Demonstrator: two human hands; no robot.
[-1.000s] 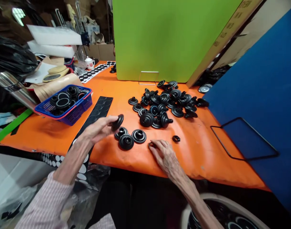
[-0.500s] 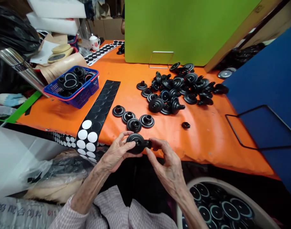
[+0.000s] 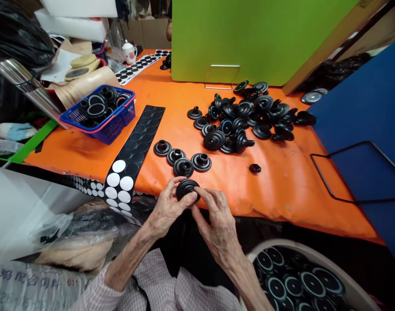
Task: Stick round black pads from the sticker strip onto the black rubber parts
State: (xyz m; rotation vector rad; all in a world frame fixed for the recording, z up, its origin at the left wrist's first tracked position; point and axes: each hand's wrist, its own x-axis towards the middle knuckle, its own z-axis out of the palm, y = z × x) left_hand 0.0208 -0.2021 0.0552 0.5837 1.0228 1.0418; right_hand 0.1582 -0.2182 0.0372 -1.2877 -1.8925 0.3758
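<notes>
Left hand [image 3: 166, 209]: gripping a black disc [image 3: 186, 185] from the left, thumb across its front, fingers around its far rim.
Right hand [image 3: 218, 216]: fingers bent, thumb and forefinger at the disc's right side; cannot tell whether they grip or only touch it.
Disc position: between the hands, tilted, at the near edge of the orange worktop [image 3: 275, 190].
Four stepped black pieces [image 3: 183, 167]: on the worktop, just beyond the disc.
Small black fitting [image 3: 254, 168]: alone, beyond the right hand and to its right.
Heap of black pieces [image 3: 244, 110]: farther back, well apart from both hands.
Sticker strip [image 3: 132, 149]: left of the disc, its white-circled end hanging over the edge.
Blue basket [image 3: 116, 127]: farther left, holding black parts.
</notes>
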